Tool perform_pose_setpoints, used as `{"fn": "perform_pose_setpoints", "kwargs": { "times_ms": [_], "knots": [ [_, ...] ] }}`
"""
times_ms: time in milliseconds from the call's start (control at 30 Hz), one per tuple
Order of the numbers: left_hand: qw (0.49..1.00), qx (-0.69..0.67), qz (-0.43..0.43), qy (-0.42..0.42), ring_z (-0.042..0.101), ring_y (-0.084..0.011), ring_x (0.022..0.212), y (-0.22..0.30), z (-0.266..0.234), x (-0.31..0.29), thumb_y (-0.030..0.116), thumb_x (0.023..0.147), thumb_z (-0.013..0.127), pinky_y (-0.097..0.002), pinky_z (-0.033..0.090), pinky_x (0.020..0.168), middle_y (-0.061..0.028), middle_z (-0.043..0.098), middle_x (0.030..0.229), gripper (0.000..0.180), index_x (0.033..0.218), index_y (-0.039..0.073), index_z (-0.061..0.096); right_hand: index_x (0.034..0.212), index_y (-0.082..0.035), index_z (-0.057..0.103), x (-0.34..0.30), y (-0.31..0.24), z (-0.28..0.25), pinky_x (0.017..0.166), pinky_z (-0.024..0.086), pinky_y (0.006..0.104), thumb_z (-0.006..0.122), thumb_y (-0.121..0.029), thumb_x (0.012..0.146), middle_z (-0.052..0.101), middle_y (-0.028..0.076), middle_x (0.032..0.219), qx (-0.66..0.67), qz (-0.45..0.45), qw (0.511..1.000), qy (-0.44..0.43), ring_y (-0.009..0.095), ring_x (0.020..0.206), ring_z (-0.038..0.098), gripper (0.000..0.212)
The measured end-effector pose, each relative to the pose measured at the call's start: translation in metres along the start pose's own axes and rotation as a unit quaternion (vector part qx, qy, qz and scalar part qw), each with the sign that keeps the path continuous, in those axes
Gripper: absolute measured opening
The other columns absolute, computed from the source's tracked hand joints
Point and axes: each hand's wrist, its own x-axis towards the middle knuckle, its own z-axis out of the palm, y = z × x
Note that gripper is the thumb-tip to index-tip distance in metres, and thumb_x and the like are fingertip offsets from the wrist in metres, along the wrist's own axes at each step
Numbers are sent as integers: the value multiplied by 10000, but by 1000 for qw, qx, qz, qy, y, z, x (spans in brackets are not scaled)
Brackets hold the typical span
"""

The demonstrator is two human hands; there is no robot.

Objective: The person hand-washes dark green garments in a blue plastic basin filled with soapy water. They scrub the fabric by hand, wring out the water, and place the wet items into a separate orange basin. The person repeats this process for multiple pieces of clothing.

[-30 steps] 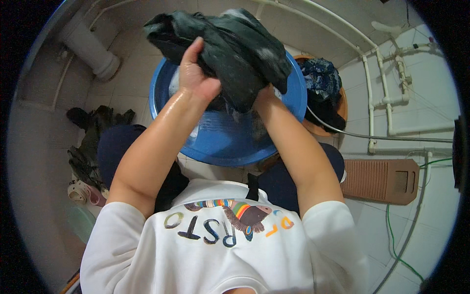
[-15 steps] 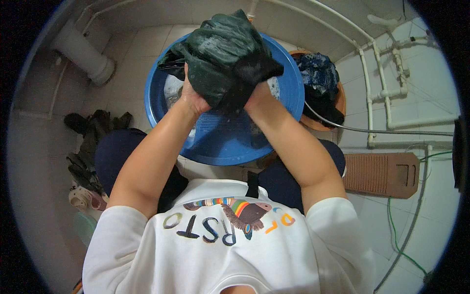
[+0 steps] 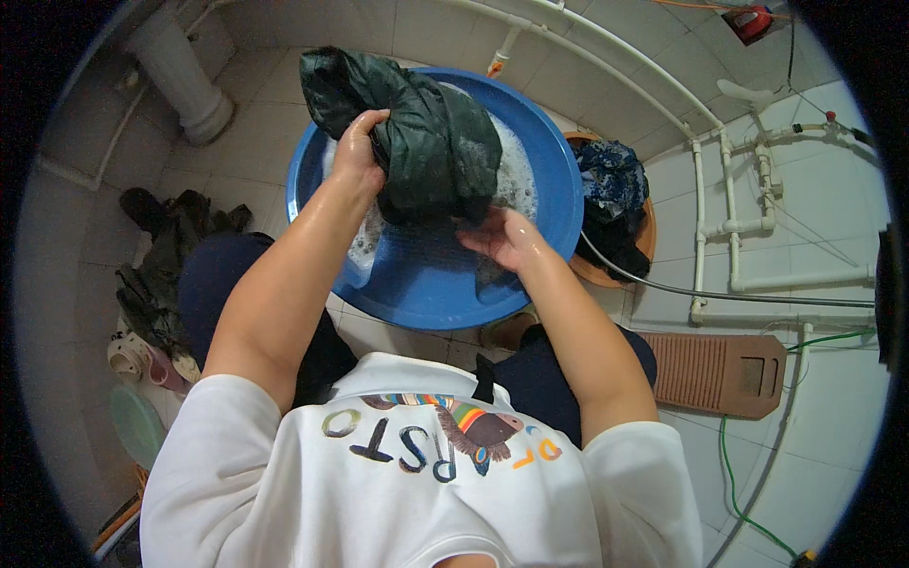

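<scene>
2 hands work over the blue basin (image 3: 559, 204) — left hand (image 3: 358, 151) fingers clench the dark garment (image 3: 431, 142), right hand (image 3: 507, 239) fingers spread beneath.

No boxes, bags, labels, signs or screens can be seen anywhere in this washing corner. The only thing with letters on it is the white shirt (image 3: 417, 492) the person is wearing, low in the middle of the view. It has a row of letters in dark blue, grey and orange curving across the cloth, with a small striped picture in many colours (it looks a bit like a fish) sitting just above them.
</scene>
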Motion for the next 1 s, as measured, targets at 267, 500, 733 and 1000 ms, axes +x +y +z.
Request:
{"fn": "perform_pose_setpoints", "kwargs": {
  "times_ms": [267, 500, 733, 1000],
  "knots": [
    [993, 62, 7, -101, 543, -319, 916, -30, 34, -39, 82, 675, 606, -411, 409, 881, -191, 538, 1013, 418, 1043, -65, 472, 1314, -150, 256, -56, -24, 61, 962, 214, 556, 351, -582, 800, 302, 114, 1331, 189, -70, 957, -206, 324, 1211, 285, 679],
    [981, 11, -106, -161, 520, -308, 993, -53, 37, -60, 322, 714, 545, -431, 368, 921, -149, 536, 1089, 499, 1117, 36, 477, 1221, -55, 373, -29, -39, 59, 928, 379, 397, 336, -283, 892, 437, 118, 1216, 177, -288, 910, -240, 258, 1078, 456, 402],
    [968, -86, -203, -117, 505, -338, 1013, -59, 22, -55, 451, 767, 399, -470, 347, 925, -179, 521, 1111, 556, 1124, 33, 488, 1147, -17, 437, -13, -28, 61, 834, 461, 387, 382, -323, 874, 498, 141, 1126, 167, -256, 921, -241, 252, 977, 528, 414],
    [950, -76, -258, -160, 508, -349, 1008, -56, 13, -53, 452, 781, 354, -488, 350, 915, -191, 507, 1129, 571, 1148, 31, 475, 1171, -45, 425, -15, -20, 58, 888, 412, 385, 350, -288, 893, 501, 119, 1140, 115, -283, 912, -275, 246, 1010, 507, 377]
  ]
}}
